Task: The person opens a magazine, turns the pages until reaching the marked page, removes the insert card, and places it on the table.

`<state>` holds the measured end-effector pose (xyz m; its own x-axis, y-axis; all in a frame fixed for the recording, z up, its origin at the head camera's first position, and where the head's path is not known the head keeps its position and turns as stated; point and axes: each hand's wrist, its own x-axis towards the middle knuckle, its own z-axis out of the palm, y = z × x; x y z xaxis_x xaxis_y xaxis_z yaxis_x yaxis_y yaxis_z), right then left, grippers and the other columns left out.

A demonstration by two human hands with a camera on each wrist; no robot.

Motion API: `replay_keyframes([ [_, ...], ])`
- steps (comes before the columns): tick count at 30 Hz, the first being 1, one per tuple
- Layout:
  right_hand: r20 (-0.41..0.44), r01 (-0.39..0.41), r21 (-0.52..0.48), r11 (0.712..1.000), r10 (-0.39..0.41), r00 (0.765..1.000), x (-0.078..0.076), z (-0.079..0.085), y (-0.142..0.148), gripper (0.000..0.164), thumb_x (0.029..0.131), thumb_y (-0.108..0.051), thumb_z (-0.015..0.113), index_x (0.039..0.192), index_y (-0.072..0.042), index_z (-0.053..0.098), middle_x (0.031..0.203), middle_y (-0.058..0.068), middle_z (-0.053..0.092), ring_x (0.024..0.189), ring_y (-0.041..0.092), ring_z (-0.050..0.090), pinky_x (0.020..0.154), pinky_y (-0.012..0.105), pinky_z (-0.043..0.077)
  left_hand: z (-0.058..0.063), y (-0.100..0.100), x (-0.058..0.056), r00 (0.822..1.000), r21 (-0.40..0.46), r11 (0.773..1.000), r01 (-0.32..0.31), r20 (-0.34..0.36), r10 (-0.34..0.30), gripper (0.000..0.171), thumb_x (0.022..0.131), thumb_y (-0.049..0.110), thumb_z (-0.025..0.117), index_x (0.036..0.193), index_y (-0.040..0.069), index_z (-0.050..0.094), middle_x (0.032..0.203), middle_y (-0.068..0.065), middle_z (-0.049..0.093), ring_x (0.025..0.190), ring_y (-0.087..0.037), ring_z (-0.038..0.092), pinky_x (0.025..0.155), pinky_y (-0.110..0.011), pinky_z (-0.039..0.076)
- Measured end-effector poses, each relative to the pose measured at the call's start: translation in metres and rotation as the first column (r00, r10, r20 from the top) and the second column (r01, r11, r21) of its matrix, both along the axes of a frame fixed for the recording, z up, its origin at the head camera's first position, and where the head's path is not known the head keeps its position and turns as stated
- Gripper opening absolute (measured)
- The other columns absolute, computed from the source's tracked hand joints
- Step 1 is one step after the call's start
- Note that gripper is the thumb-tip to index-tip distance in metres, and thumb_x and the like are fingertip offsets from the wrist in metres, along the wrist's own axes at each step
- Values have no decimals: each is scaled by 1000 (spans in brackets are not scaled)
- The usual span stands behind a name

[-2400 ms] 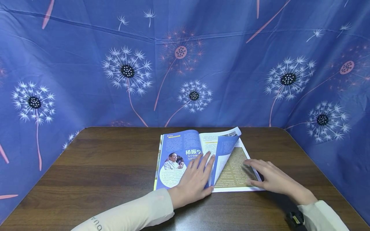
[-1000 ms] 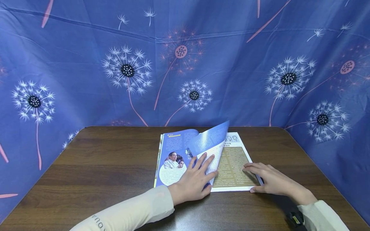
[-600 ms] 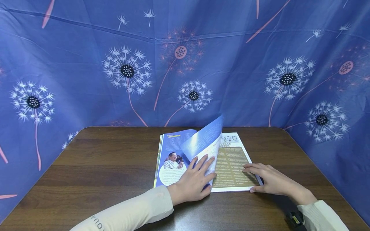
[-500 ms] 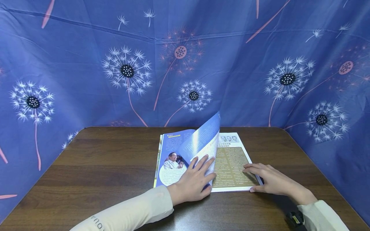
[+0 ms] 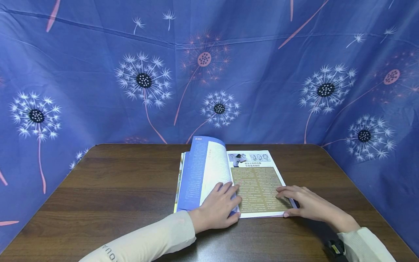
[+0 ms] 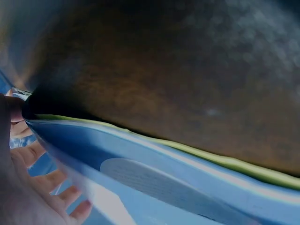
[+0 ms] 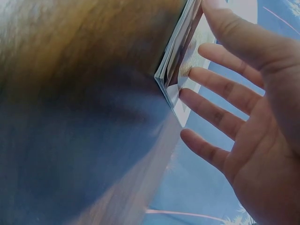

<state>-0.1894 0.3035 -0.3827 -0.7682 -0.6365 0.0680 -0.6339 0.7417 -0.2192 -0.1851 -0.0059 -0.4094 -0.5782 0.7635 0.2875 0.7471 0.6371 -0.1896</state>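
An open magazine lies on the table in the head view. Its right page is brown with light text and small drawn portraits along the top. A blue-and-white leaf bows up over the left half, its top raised. My left hand rests across the magazine near the spine, fingers spread on the lower part of that leaf. In the left wrist view its fingers lie against the blue pages. My right hand touches the right page's outer edge, thumb by the lower corner. Long, loosely extended fingers show in the right wrist view.
The magazine lies on a dark wooden table that reaches back to a blue cloth with dandelion prints. This cloth hangs behind and on both sides. A black device sits at the right wrist.
The leaf has swung from the right side over to the left, uncovering the whole brown page and covering the portrait photo. Both hands have barely moved.
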Motion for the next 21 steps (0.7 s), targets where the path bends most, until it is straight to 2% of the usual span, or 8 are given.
replay_keyframes([
  [6,-13,-11,-3,1000,11,1000,-1,0,0,48,73,-48,66,109,-16,63,122,9,58,107,34,54,78,56,42,1,0,0,999,-4,1000,-18,45,18,39,88,49,43,112,22,57,131,-6,49,117,-24,48,85,-37,43],
  [14,-44,10,3,1000,-9,999,1,-1,-2,32,76,-28,72,105,-17,65,119,5,60,105,29,56,79,52,43,0,0,0,998,-6,1000,-27,53,27,44,87,53,42,114,22,56,130,-5,50,116,-24,48,83,-37,44],
  [21,-100,-3,11,1000,4,995,0,-1,-1,32,72,-15,71,104,-14,67,115,4,62,103,28,58,77,49,44,1,1,1,998,-18,999,-41,47,42,51,86,59,41,117,21,55,129,-4,51,116,-23,48,81,-36,45],
])
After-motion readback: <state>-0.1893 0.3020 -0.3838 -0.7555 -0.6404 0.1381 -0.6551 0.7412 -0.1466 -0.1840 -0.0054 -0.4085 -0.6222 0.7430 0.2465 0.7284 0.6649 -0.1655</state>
